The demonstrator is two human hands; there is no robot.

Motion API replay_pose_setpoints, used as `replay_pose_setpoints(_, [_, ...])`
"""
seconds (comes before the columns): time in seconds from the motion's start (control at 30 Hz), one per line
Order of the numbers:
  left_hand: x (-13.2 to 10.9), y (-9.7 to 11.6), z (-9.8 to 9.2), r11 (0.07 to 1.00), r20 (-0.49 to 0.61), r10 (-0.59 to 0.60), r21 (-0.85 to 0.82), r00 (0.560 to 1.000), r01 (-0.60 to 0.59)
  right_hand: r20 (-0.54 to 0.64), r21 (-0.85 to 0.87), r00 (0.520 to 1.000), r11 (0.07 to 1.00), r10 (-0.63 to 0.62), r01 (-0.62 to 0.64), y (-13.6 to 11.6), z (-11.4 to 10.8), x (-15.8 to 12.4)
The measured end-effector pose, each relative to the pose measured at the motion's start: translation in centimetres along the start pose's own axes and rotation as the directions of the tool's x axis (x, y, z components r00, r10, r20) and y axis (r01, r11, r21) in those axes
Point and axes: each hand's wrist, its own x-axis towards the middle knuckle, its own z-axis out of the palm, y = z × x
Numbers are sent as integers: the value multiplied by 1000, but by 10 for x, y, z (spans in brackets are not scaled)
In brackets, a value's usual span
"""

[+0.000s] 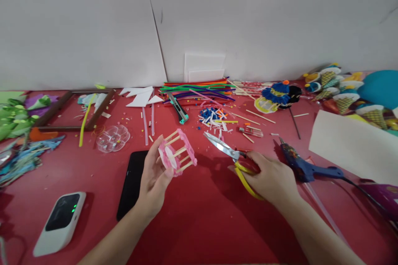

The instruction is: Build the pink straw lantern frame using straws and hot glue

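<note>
Between the thumb and fingers of my left hand [155, 182] is a small pink craft frame [178, 152], tilted, with thin wooden sticks joining its two pink ends and a white piece on the nearer end. My right hand [270, 178] grips a pair of scissors [224, 147] by the yellow handles; the blades point to the upper left, apart from the frame. A black phone [132, 182] lies beneath and beside my left wrist. Right of my right hand rests a blue glue gun [306, 169] with its cord running off to the right.
Pipe cleaners [199, 91], a utility knife [178, 108] and a pile of cut scraps [214, 118] lie ahead. On the left are a brown frame [62, 127], a clear flower-shaped tray [112, 138] and a white device [60, 222]. Beige paper [351, 145] and cone-shaped crafts [345, 99] occupy the right.
</note>
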Motion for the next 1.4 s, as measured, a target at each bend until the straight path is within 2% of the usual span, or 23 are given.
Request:
replay_pose_setpoints(0.13, [-2,-4,-3,999,62,9,-48,998,-6,212,3,976,999,-41,41,-3,2,-1])
replay_pose_setpoints(0.23, [-5,-6,-7,998,114,-10,-58,993,17,236,66,966,994,-103,90,-1,6,-5])
replay_pose_setpoints(0.33, [-6,-9,-10,998,115,-26,-54,993,32,240,154,957,980,-164,129,3,8,-8])
replay_pose_setpoints(0.43, [-6,-12,-10,996,122,-51,-61,991,59,261,226,945,964,-198,140,1,-2,-7])
replay_pose_setpoints(0.5, [-5,-13,-8,994,140,-74,-68,987,84,224,282,954,950,-202,135,-6,-19,-2])
replay_pose_setpoints(0.6, [-4,-12,-5,995,155,-77,-44,985,84,83,436,979,891,-184,130,-23,-52,7])
replay_pose_setpoints(0.67, [-4,-10,-3,998,178,-60,-12,982,63,-28,533,980,826,-199,183,-38,-72,14])
replay_pose_setpoints(0.73, [-5,-8,-2,999,214,-41,12,976,40,-66,599,968,766,-242,232,-51,-82,19])
replay_pose_setpoints(0.83, [-6,-7,-3,998,238,-13,59,971,-1,-76,632,954,726,-290,271,-66,-82,25])
replay_pose_setpoints(1.07, [-5,-6,-7,985,266,39,151,963,-81,-77,604,940,735,-331,308,-78,-65,31])
replay_pose_setpoints(1.3, [-4,-5,-7,980,257,33,180,966,-82,-59,598,927,730,-371,331,-81,-60,35])
replay_pose_setpoints(1.4, [-5,-4,-6,981,243,10,187,970,-57,-79,604,934,728,-349,323,-83,-59,36])
